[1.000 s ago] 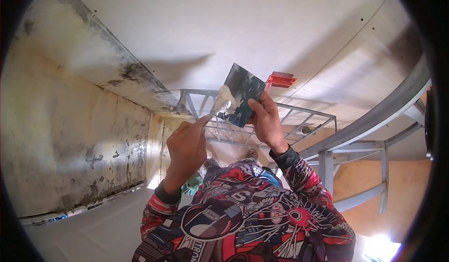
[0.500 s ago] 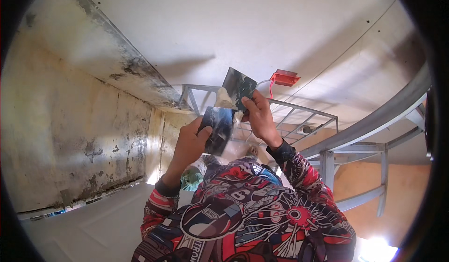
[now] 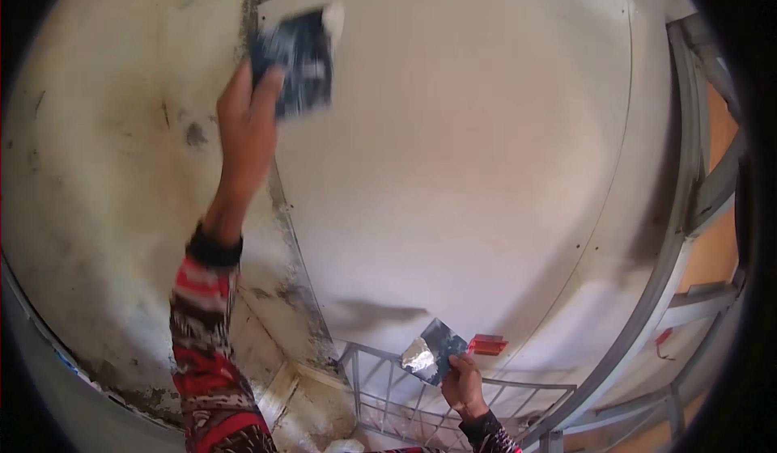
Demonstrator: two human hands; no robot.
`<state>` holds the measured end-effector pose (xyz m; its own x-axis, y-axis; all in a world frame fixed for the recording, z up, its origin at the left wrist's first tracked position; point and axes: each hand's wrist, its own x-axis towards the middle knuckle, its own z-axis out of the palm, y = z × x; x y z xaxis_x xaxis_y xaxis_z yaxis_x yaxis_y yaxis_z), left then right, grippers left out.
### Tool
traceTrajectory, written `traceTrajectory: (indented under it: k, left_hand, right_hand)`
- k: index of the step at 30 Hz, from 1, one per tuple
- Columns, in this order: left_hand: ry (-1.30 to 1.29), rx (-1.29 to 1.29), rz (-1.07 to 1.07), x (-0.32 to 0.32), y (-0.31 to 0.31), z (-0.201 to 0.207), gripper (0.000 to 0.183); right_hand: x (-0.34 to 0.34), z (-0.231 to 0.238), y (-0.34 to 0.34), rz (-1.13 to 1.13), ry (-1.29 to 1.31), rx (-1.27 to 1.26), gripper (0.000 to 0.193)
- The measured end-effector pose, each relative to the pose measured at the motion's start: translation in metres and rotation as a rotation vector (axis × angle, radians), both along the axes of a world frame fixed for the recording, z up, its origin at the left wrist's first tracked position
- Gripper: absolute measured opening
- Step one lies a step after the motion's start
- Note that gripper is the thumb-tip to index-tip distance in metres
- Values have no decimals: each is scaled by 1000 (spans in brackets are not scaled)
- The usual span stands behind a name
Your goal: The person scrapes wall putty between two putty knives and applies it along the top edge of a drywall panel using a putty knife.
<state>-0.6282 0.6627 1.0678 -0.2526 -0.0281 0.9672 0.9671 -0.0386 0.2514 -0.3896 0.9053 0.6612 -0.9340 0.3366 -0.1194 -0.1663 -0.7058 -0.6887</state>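
My left hand [image 3: 247, 133] is raised at the upper left, closed on a dark, flat, square putty spreader [image 3: 303, 65]. Whitish paste [image 3: 333, 23] clings to that spreader's far right corner. The spreader is blurred, and whether it touches the surface behind it I cannot tell. Lower right, my right hand [image 3: 463, 384] pinches a second dark flat spreader [image 3: 443, 342] by its near right edge. A lump of white paste [image 3: 418, 357] sits on its left part. Behind the raised spreader, a pale smooth panel [image 3: 469, 146] meets a stained, mouldy surface [image 3: 137, 154] along a dark, rough joint [image 3: 285, 202].
A grey metal frame [image 3: 684, 129] curves down the right side. Below my right hand runs a grey metal railing [image 3: 518, 390]. A red fixture [image 3: 489, 345] shows just beyond the right-hand spreader. Thin seams [image 3: 619, 170] and small dark dots mark the panel.
My left hand has gone from beside the right one up to the upper left, carrying its spreader with paste on the corner. The view has tilted upward; my right hand still holds its spreader.
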Motion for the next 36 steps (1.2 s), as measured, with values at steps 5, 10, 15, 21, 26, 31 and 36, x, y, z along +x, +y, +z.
traceTrajectory:
  k: [5, 10, 15, 21, 26, 31, 36]
  left_hand:
    - [552, 26, 725, -50, -21, 113, 28]
    - [624, -83, 884, -92, -27, 117, 42]
    - [691, -99, 1124, -127, -19, 81, 51]
    - [596, -202, 1082, -113, -25, 60, 46]
    - [176, 58, 872, -108, -44, 95, 34]
    - [40, -49, 878, -75, -15, 116, 32]
    - [-40, -107, 910, -41, 14, 116, 26]
  right_hand:
    - [9, 16, -14, -63, 114, -51, 25]
    - [11, 18, -18, -140, 100, -25, 26]
    - [9, 14, -23, -154, 79, -25, 26]
    - [8, 4, -11, -131, 107, 46, 25]
    - [4, 20, -22, -128, 61, -2, 23]
    - [4, 9, -17, -159, 72, 53, 29]
    - [8, 1, -13, -99, 128, 72, 35]
